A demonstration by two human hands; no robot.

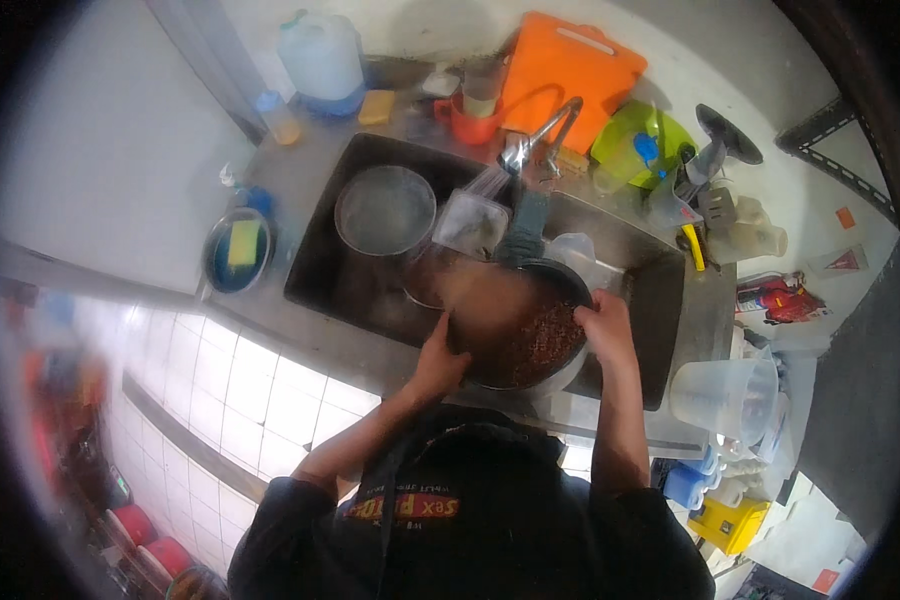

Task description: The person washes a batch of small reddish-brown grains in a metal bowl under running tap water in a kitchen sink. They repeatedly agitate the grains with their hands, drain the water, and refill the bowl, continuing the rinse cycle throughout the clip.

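My right hand [607, 326] grips the right rim of a dark round pan [576, 279], thumb at the edge. At the pan's left side, my left hand [441, 364] holds the rim, its thumb pointing up. Dark reddish-brown granular food [547, 341] lies at the right side of the pan. A blurred brown haze, perhaps steam, covers the pan's left part. The pan is held over the divider between two sink basins. Beyond it, water runs from a faucet [516, 154] towards a square clear container [474, 223]. A round, water-filled bowl [386, 210] stands in the left basin.
An orange cutting board [577, 75] leans on the back wall beside a red mug [476, 124] and a green basin [630, 139]. Left of the sink, a sponge [244, 241] lies in a bowl [232, 281]. A clear measuring jug [724, 397] stands at the right.
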